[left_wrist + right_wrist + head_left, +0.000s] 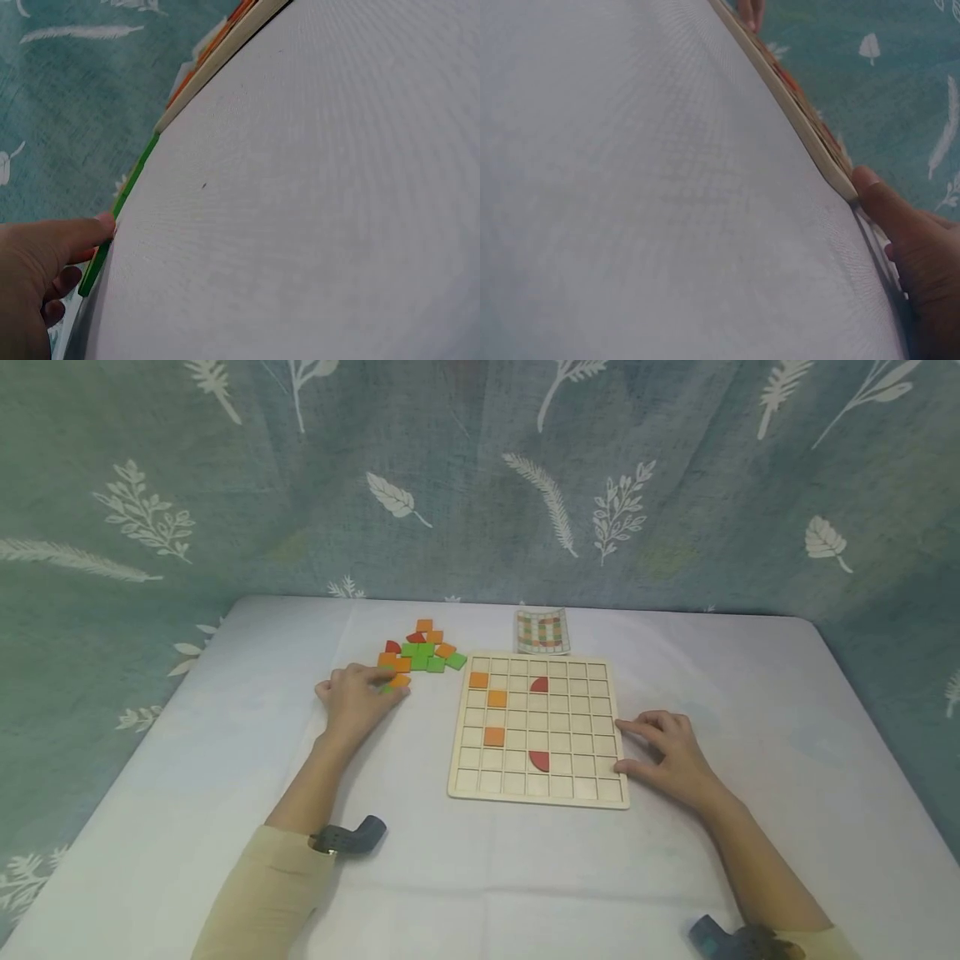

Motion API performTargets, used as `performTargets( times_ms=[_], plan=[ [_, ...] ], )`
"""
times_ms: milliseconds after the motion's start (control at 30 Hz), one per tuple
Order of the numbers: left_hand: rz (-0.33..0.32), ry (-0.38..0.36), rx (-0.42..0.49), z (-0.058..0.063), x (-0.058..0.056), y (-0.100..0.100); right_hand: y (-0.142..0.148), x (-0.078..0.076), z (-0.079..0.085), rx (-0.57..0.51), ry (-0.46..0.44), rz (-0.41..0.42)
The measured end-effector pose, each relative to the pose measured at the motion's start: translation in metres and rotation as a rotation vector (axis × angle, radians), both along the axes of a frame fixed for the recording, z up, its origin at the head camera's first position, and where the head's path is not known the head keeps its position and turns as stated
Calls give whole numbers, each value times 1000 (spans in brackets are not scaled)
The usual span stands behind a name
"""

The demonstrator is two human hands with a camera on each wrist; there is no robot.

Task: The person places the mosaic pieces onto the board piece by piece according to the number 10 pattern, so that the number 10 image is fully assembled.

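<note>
In the head view, my left hand [356, 700] is at the near-left side of a loose pile of small flat tiles. Its thumb and index finger stand apart, right at an orange tile [401, 681], with a bit of a green tile [387, 689] showing between them. From the left wrist, the thumb touches the edge of a green tile [135, 178]. My right hand [670, 758] rests against the right edge of a wooden grid board [540, 802], thumb and index fingertips spread along it. Orange square tiles [494, 737] and red quarter-round tiles [539, 762] lie in board cells.
Green tiles [419, 657], orange tiles [424, 625] and red pieces [393, 647] make up the pile left of the board. A patterned card [543, 632] lies behind the board. White cloth [540, 868] covers the table; a leaf-print curtain [465, 485] hangs behind.
</note>
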State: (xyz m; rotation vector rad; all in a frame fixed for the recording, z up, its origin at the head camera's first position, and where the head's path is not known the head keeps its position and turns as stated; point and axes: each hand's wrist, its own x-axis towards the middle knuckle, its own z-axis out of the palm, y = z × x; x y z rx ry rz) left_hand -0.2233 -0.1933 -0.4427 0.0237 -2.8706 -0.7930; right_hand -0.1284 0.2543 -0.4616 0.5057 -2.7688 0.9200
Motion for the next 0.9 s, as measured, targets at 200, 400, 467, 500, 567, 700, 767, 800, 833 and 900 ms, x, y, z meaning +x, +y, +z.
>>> performTargets(
  times_ms=[200,400,467,500,567,700,767,800,833,900],
  plan=[
    [-17,-20,-8,1,1,7,1,0,-1,8,-1,-6],
    [-35,-72,-9,5,5,12,0,0,1,8,-5,-4],
    [-68,-71,-6,5,6,12,-1,0,1,6,-6,-2],
    [-94,-69,-6,5,7,12,-1,0,1,7,-7,-3],
    [-152,-64,-5,5,9,12,-1,0,1,5,-5,-4],
    [-240,-49,-8,4,14,13,0,-1,0,4,-5,-5],
    [-269,-39,-17,3,17,13,0,-1,0,1,-5,-3],
    [-285,-31,-20,2,18,14,0,-1,0,-1,-7,-2],
    [-305,-25,-24,1,19,14,0,-1,0,-1,-6,-1],
    [-351,-15,-28,0,21,13,0,-1,0,-2,-5,0]
  ],
)
